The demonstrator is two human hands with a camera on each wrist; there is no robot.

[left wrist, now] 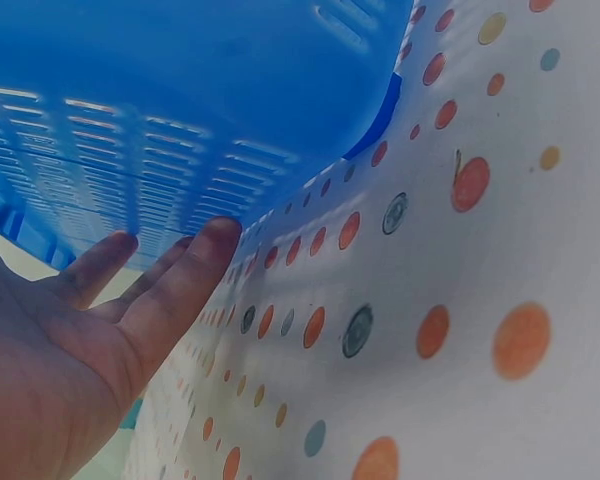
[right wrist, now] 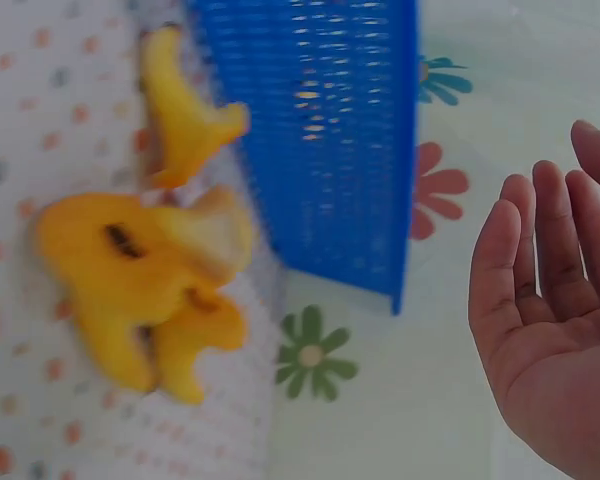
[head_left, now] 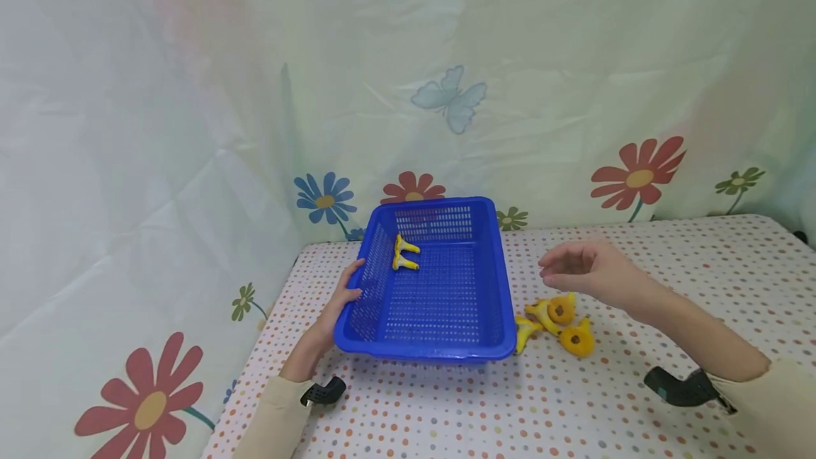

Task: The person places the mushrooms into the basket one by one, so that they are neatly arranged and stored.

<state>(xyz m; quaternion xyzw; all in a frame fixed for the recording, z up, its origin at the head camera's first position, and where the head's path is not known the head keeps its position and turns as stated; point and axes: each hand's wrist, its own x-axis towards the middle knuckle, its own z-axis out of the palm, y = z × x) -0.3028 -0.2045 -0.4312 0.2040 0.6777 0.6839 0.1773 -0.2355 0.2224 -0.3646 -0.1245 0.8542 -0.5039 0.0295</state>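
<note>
A blue plastic basket (head_left: 433, 356) with slotted walls stands on the spotted table. My left hand (head_left: 336, 307) rests at its left rim; in the left wrist view its straight, spread fingers (left wrist: 180, 285) touch the slotted outer wall. Two yellow-and-white pieces (head_left: 406, 261) lie inside along the left wall. My right hand (head_left: 589, 271) hovers right of the basket, fingers loosely bent and holding nothing. Below it several yellow gourd-like pieces with stubby horns (head_left: 576, 338) lie in a cluster, one (head_left: 524, 333) close by the basket's right side.
The table (head_left: 421, 416) wears a white cloth with coloured dots. A pale curtain (head_left: 542, 126) printed with flowers and a butterfly hangs behind it and along the left. A dark wrist mount (head_left: 678, 384) sits at the right sleeve, a similar mount (head_left: 324, 392) at the left.
</note>
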